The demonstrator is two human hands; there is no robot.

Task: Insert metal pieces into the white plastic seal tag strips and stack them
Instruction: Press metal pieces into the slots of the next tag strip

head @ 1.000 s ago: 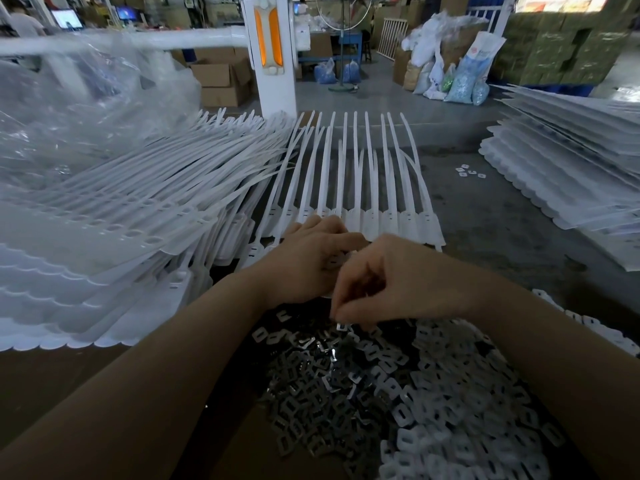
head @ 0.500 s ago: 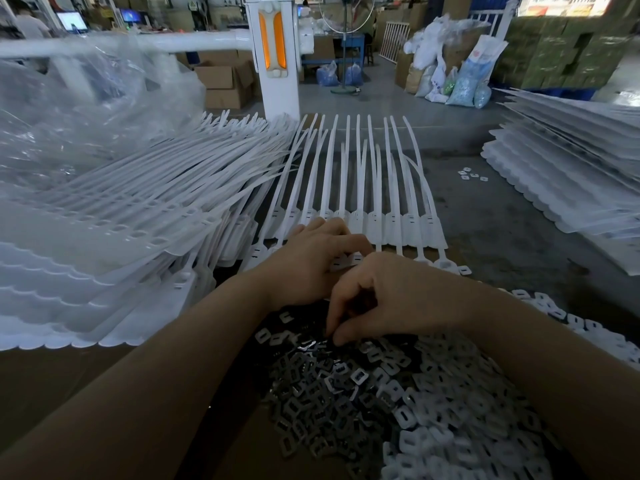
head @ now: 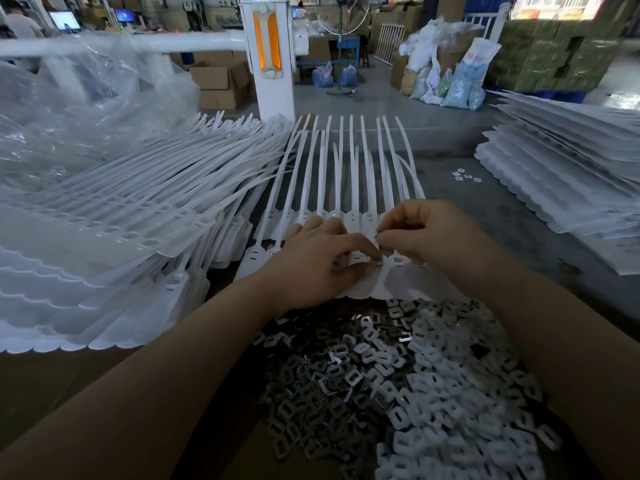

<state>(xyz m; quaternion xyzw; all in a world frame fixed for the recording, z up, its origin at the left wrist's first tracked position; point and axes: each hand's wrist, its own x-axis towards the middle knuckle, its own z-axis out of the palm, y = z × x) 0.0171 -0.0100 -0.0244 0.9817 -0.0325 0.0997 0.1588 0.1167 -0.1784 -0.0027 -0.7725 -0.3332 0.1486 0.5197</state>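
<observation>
Strips (head: 349, 188) of white seal tags are lying at twelve o'clock, and your left hand (head: 317, 261) is pressing flat fingers on their heads while your right hand (head: 427, 233) is pinching something tiny over one slot. Metal pieces (head: 311, 403) are heaping at six o'clock.

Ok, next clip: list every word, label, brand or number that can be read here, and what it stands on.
No text can be read.
Tall white sack: a reddish mark, too blurred to read.
Monitor screens: lit, but too small to read.
Cardboard boxes: no legible print.
Seal tag strips and the metal pieces: no visible lettering.
</observation>
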